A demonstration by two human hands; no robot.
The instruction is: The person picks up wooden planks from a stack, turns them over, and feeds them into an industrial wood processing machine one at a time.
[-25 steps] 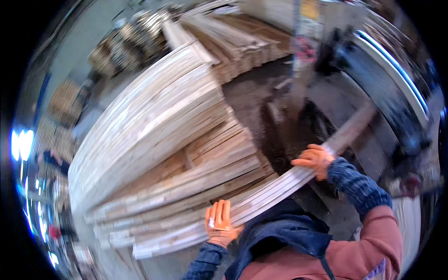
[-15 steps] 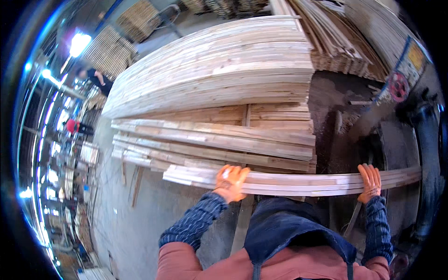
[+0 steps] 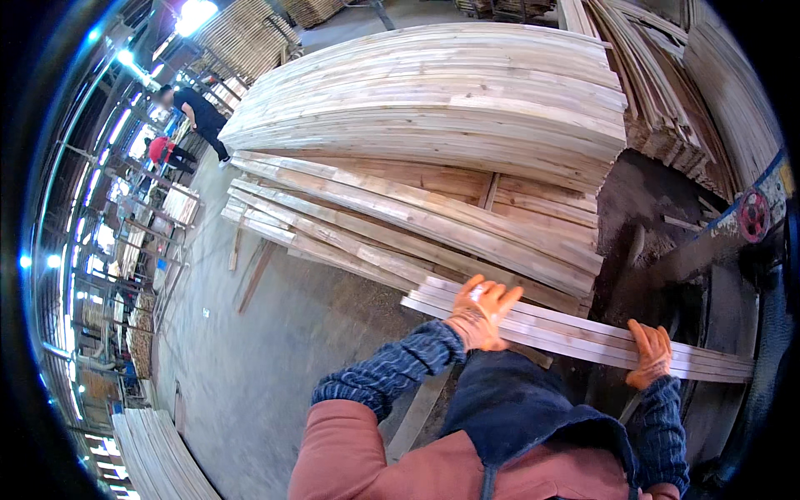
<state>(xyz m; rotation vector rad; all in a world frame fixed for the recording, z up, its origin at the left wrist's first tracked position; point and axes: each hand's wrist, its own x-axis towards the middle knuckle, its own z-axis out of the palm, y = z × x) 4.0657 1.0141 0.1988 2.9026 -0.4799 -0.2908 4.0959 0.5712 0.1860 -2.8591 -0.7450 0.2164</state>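
Both my hands wear orange gloves. My left hand (image 3: 483,315) is closed over a bundle of long pale wooden boards (image 3: 575,333), a short way in from its left end. Further right along the same bundle, my right hand (image 3: 652,353) grips it with fingers over the far edge. The boards lie side by side and cross in front of my dark blue apron (image 3: 508,396). Their right end reaches the dark machine (image 3: 762,333) at the right. Just beyond the bundle, loose boards (image 3: 417,212) rest on a lower layer of the wood pile.
A tall stack of boards (image 3: 433,92) rises behind the loose ones. More wood piles (image 3: 667,125) stand at the far right, near a red handwheel (image 3: 753,215). Two people (image 3: 198,115) are at the far left. Another board stack (image 3: 158,454) lies lower left on the concrete floor (image 3: 267,358).
The scene has swung to the right and tilted in view. My left hand is now closer to the bundle's left end and nearer to my right hand. Both hands still grip the bundle.
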